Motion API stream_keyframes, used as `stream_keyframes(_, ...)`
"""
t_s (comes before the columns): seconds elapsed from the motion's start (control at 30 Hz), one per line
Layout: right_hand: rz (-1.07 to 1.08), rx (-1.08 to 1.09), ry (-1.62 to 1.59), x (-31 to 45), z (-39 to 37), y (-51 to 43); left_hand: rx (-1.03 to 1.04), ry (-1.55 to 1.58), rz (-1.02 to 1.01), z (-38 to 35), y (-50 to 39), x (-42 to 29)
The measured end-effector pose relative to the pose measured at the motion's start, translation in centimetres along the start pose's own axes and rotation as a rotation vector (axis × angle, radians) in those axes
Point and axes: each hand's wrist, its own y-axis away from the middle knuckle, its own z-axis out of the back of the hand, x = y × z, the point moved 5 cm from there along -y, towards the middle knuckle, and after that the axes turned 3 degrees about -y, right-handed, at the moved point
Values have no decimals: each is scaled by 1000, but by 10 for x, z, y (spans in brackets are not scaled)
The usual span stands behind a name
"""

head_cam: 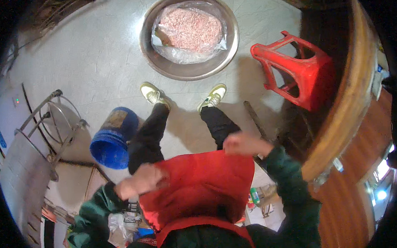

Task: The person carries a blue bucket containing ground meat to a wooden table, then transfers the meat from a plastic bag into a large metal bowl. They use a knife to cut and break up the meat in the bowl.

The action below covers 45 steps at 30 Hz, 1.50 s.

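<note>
A red apron (200, 186) hangs from my neck, its far edge spread out in front of me. My left hand (143, 181) is closed on the apron's left edge, blurred by motion. At the apron's far right corner, my right hand (243, 144) grips the cloth, also blurred. Beyond my feet, a wide round metal basin (190, 73) stands on the floor. In it lies a clear plastic bag (189, 57) with pale pink minced or shredded meat (192, 29), which I cannot identify more exactly.
A blue plastic bucket (115, 136) lies on its side left of my legs. Farther left stands a metal-framed chair or stool (51, 122). A red plastic stool (298, 71) lies tipped over at the right, beside a curved wooden edge (351, 86).
</note>
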Motion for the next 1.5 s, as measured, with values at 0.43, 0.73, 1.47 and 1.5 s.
stream_keyframes(0.43, 177, -973, 1452, -154, 293, -310, -380, -1257, 784, 247, -309, 318)
stream_keyframes(0.73, 30, -426, 1310, -120, 327, -324, -447, -889, 286, 245, -329, 315)
stream_keyframes(1.47, 940, -1305, 782, 14, 317, -312, -899, 833, -66, 297, -295, 230)
stream_keyframes(1.5, 1061, -1313, 871, 9, 312, -323, -922, 771, -75, 298, -292, 225)
